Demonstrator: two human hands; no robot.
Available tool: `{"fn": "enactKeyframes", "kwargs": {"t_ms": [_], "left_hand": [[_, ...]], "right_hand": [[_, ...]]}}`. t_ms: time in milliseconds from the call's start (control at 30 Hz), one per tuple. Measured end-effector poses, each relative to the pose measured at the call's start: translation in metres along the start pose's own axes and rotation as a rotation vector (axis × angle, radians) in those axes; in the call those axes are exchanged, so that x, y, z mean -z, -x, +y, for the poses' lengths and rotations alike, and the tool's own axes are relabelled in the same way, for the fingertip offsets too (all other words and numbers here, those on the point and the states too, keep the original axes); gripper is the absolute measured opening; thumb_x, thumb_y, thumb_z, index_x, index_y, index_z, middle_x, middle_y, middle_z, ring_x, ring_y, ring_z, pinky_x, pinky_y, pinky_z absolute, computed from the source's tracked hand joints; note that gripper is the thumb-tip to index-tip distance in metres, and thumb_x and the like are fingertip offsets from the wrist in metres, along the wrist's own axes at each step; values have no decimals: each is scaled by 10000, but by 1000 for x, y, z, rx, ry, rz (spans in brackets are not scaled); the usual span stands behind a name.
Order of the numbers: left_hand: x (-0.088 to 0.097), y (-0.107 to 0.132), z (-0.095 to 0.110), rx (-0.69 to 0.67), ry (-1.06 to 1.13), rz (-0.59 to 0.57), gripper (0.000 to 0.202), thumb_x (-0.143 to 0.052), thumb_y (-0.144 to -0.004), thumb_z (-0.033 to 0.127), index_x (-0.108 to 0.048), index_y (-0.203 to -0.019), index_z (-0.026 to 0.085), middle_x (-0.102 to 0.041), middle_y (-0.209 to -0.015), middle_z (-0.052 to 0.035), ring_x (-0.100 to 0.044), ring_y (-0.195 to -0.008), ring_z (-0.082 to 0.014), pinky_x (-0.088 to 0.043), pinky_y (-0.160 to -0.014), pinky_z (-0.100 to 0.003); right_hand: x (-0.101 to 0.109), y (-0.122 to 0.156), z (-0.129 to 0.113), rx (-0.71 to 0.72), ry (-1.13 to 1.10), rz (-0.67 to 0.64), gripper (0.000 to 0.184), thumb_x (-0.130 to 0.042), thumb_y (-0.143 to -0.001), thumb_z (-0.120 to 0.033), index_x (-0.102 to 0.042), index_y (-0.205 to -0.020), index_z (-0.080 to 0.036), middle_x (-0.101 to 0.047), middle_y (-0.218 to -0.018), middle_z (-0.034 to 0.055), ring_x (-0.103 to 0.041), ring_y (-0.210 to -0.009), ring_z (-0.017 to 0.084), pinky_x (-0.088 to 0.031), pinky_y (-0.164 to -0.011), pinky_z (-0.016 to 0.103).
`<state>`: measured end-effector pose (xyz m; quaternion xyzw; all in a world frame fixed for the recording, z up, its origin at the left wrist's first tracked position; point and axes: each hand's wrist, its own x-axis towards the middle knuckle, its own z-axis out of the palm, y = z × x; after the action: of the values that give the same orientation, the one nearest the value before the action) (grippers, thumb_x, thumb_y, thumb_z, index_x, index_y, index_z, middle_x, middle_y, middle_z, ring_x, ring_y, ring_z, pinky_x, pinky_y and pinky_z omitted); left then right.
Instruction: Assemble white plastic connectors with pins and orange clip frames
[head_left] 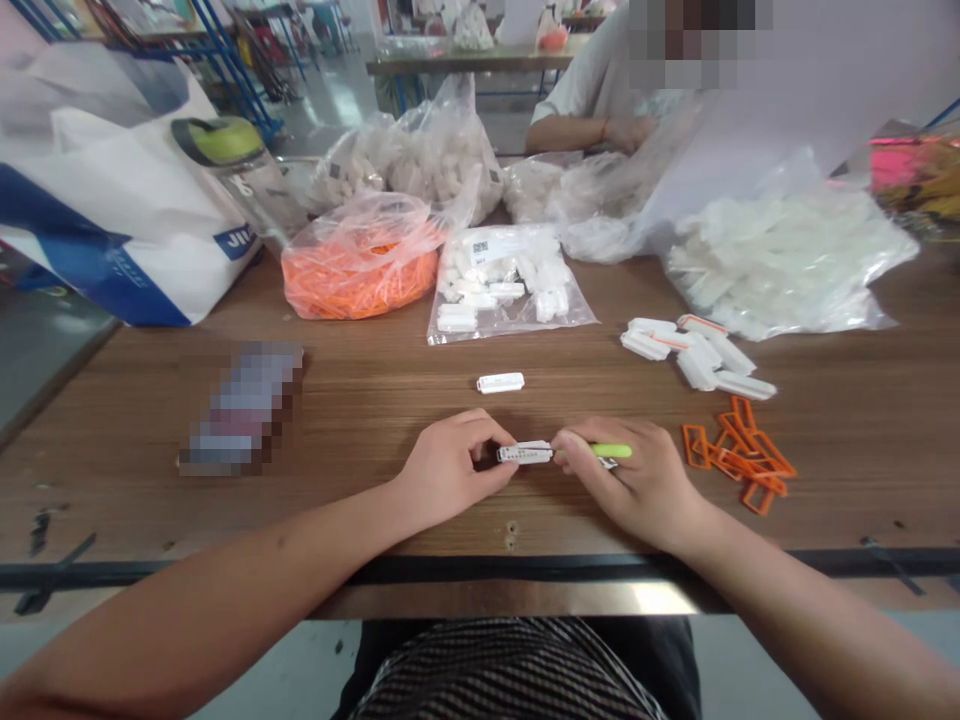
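Observation:
My left hand (pixel 457 460) pinches the left end of a small white plastic piece (pixel 529 453) with dark marks along its face. My right hand (pixel 637 480) is closed at the piece's other end, around a slim tool with a lime-green handle (pixel 613 451); its tip is hidden by my fingers. Just beyond my hands lies a similar white piece (pixel 500 383). Loose orange rectangular frames (pixel 739 450) are scattered to the right of my right hand. Behind them is a small heap of white pieces (pixel 697 355), some with an orange edge.
Along the back stand a bag of orange parts (pixel 360 265), a flat bag of white pieces (pixel 502 280) and a large bag of whitish parts (pixel 780 250). A bottle (pixel 244 175) and a carrier bag (pixel 112 210) are at left, near a blurred flat object (pixel 244 405). A person (pixel 592 100) sits opposite.

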<state>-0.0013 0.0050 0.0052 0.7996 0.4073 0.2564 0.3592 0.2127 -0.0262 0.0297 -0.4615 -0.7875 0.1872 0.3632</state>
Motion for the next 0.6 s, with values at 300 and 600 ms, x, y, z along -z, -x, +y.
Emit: {"fn": "enactKeyframes", "kwargs": {"t_ms": [300, 600], "left_hand": [[1, -1, 0, -1, -31, -19, 94, -657, -786, 224, -704, -861, 192, -554, -694, 22, -479, -593, -103, -393, -588, -249], [2, -1, 0, -4, -34, -20, 97, -661, -785, 218, -707, -866, 193, -558, -698, 19, -484, -603, -108, -395, -596, -253]], "right_hand": [[-1, -1, 10, -356, -355, 126, 288, -542, -919, -318, -674, -711, -167, -683, -561, 14, -632, -448, 103, -514, -441, 199], [-3, -1, 13, -361, -321, 75, 296, -522, -929, -332, -661, -726, -167, -686, -579, 16, -642, -473, 112, -522, -480, 224]]}}
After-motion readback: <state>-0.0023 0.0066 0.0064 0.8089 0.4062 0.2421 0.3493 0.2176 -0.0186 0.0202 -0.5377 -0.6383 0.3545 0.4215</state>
